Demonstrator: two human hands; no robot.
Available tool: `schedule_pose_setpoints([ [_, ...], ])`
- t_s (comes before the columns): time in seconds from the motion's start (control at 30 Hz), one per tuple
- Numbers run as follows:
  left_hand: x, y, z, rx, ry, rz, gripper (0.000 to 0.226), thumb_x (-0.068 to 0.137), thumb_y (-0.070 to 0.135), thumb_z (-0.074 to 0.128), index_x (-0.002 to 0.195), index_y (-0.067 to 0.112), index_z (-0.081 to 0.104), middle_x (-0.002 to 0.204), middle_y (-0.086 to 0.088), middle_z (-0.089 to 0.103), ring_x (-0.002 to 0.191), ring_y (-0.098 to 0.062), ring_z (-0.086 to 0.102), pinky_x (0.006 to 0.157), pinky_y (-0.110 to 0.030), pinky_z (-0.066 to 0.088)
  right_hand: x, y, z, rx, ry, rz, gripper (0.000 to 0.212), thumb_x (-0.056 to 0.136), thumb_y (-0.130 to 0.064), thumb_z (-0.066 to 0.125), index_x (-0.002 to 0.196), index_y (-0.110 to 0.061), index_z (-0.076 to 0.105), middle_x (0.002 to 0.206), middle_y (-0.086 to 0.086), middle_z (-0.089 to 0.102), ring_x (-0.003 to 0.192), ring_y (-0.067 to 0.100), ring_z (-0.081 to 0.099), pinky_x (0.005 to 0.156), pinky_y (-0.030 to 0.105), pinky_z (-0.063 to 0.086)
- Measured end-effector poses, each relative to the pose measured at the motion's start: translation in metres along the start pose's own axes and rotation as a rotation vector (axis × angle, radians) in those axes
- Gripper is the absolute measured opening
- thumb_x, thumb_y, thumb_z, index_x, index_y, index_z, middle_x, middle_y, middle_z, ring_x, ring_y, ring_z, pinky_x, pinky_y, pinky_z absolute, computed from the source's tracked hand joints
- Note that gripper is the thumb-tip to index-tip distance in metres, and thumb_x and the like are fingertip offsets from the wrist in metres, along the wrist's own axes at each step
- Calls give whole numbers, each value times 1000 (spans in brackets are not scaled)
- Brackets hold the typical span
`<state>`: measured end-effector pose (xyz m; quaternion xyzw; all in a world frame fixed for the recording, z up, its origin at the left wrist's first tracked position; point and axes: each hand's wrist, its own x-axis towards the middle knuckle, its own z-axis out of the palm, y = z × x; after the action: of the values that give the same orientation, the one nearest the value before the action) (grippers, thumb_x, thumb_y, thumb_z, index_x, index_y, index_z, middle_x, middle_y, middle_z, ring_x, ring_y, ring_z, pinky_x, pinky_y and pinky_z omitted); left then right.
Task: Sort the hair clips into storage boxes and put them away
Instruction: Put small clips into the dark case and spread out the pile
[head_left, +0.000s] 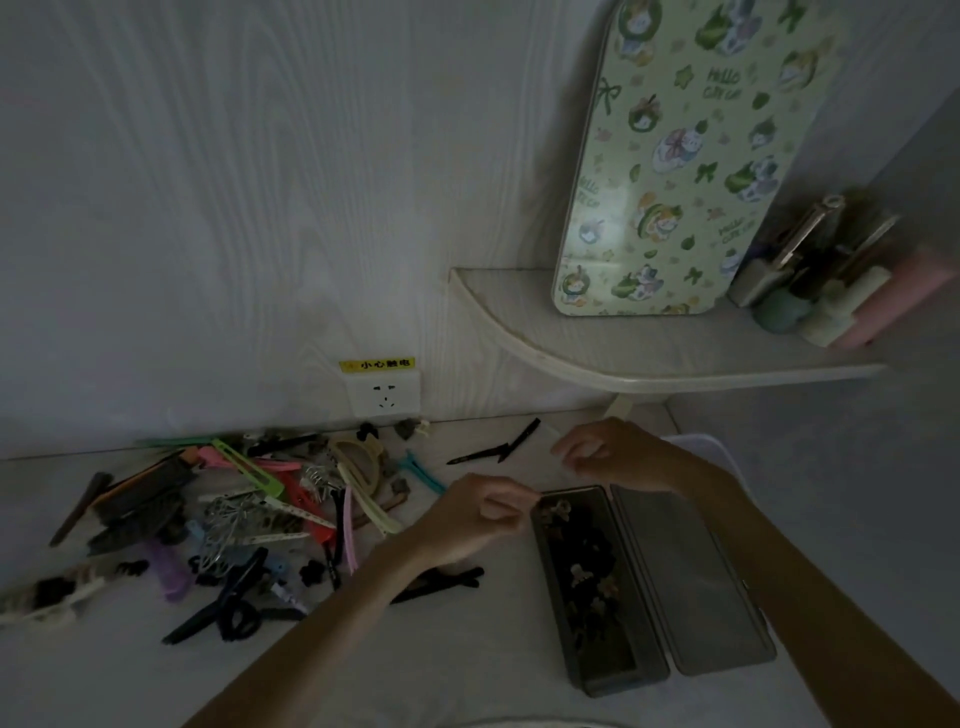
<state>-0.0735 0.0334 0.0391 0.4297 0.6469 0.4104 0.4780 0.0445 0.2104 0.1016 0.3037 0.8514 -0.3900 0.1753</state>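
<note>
Fingers (511, 501) pinch a clip (558, 506) over the box (597, 670).

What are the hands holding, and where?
The left hand pinches something small and pale by its end, over the open box; too dim to name. The right hand has curled fingers; whether it holds anything cannot be told.

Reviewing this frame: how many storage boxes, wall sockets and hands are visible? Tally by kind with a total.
Storage boxes: 2, the open dark box on the table and the green patterned box on the shelf
Wall sockets: 1
Hands: 2, left hand, right hand
Total: 5
</note>
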Motion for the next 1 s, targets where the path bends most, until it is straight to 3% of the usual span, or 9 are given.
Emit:
schedule_pose_setpoints([
  [0.17, -28, -36, -51, 33, 246, -132, 30, 87, -2, 57, 101, 23, 65, 96, 11, 65, 88, 2, 63, 75, -5, 47, 61, -30, 43, -10, 95, -96, 30, 95, -14, 47, 123, -15, 57, 125, 6, 59, 109, 18, 57, 88, 19, 42],
  [0.27, -45, -62, -73, 303, 409, -271, 22, 88, 10, 59, 107, 20, 67, 103, 7, 67, 92, -4, 62, 71, -5, 44, 94, -48, 77, -181, 113, -237, 47, 97, -8, 37, 143, -21, 32, 144, 6, 40, 123, 22, 45, 103, 28, 37],
  [0.37, -54, -71, -80, 593, 373, -375, 26, 91, 24, 55, 115, 26, 63, 114, 7, 65, 98, -7, 61, 77, -19, 47, 121, -63, 103, -365, 87, -360, 64, 91, 4, 38, 146, -24, 22, 146, 7, 35, 123, 27, 42, 97, 38, 43],
  [0.47, -54, -62, -81, 748, 380, -407, 28, 92, 27, 53, 119, 27, 60, 118, 6, 62, 105, -12, 60, 83, -24, 46, 136, -62, 116, -358, 201, -381, 47, 91, -6, 43, 137, -18, 39, 133, 10, 49, 116, 27, 50, 87, 38, 48],
  [0.57, -49, -61, -79, 805, 429, -382, 27, 90, 30, 57, 116, 27, 62, 118, 6, 62, 107, -13, 59, 83, -24, 46, 137, -59, 121, -320, 264, -319, 23, 90, -24, 53, 107, -9, 56, 108, 10, 62, 98, 26, 59, 77, 35, 49],
  [0.7, -46, -64, -76, 813, 457, -323, 24, 91, 28, 55, 112, 33, 64, 115, 8, 66, 105, -13, 61, 83, -26, 47, 130, -52, 120, -337, 244, -263, 22, 85, -30, 60, 91, -10, 53, 97, 9, 55, 86, 22, 53, 67, 30, 42],
  [0.77, -43, -64, -77, 852, 489, -299, 25, 91, 30, 53, 114, 32, 63, 113, 8, 67, 105, -14, 62, 81, -26, 45, 125, -46, 119, -326, 263, -279, 14, 84, -21, 58, 86, -18, 45, 89, 3, 49, 80, 16, 48, 60, 26, 36],
  [0.87, -34, -57, -77, 921, 535, -193, 20, 87, 39, 57, 100, 26, 65, 97, 7, 70, 89, -15, 65, 66, -24, 39, 119, -38, 115, -203, 329, -307, 23, 81, -8, 57, 84, -20, 38, 80, -4, 49, 73, 12, 48, 49, 20, 27],
  [1.0, -16, -53, -70, 1026, 475, -215, 22, 88, 33, 52, 103, 17, 57, 99, -3, 62, 93, -23, 60, 65, -30, 40, 100, -42, 95, 132, 337, -255, 26, 78, -19, 72, 86, -20, 47, 79, -6, 57, 66, 9, 55, 59, 26, 48],
])
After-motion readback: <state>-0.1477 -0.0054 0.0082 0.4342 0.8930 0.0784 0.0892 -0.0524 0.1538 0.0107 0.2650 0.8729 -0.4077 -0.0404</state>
